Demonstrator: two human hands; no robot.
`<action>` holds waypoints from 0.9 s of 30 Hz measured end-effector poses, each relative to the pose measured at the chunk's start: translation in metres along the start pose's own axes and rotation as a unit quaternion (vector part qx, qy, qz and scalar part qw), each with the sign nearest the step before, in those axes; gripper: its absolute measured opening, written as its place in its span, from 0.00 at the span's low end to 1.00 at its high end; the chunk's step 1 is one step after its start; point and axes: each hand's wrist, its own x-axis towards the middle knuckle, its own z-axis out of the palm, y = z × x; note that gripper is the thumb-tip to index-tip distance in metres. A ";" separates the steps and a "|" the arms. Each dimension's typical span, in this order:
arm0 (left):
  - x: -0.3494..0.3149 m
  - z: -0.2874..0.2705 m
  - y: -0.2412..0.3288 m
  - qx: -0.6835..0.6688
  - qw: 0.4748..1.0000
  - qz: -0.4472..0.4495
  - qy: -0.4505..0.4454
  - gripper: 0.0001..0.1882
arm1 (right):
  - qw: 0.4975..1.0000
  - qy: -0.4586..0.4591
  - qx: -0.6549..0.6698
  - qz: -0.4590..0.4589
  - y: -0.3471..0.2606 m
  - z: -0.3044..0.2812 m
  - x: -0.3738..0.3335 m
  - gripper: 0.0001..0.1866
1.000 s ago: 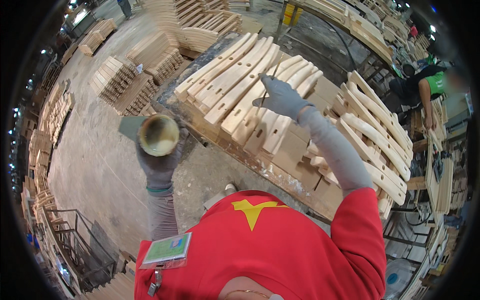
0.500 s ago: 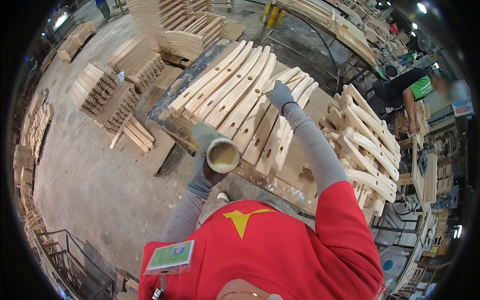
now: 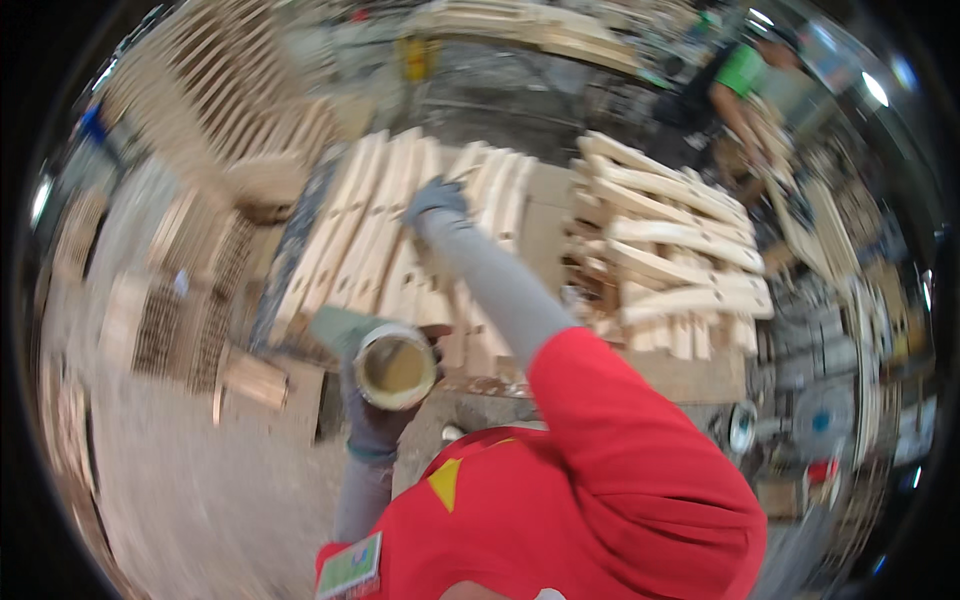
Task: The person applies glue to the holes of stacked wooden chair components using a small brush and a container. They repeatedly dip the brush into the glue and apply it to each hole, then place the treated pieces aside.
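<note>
My left hand [image 3: 366, 412], in a grey glove, is closed round a round cup [image 3: 396, 370] of tan liquid with a pale, smeared rim. A flat grey-green shape [image 3: 340, 328] sticks out beside the cup; its kind is unclear. Over the far half of a row of curved wooden slats [image 3: 345, 240], my gloved right hand [image 3: 437, 203] is closed with a thin pale stick [image 3: 464, 173] showing at its fingers. Whether the stick touches the wood is blurred. The slats lie side by side, with dark holes in them. My right forearm hides part of the row.
More curved wooden pieces [image 3: 680, 240] are heaped on the table's right. Stacked wood [image 3: 190, 300] stands on the floor at the left, with a taller stack [image 3: 225, 100] behind. Another person [image 3: 735, 100] in black and green works at the far right.
My view has turned and is blurred, so the table sits further left in it. My right hand is still over the slats, arm reaching further across. The cup stays in my left hand.
</note>
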 end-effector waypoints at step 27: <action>0.053 0.183 0.018 0.015 0.994 0.088 -0.061 0.34 | 0.891 -0.076 -0.120 -0.432 0.439 -0.292 -0.150 0.52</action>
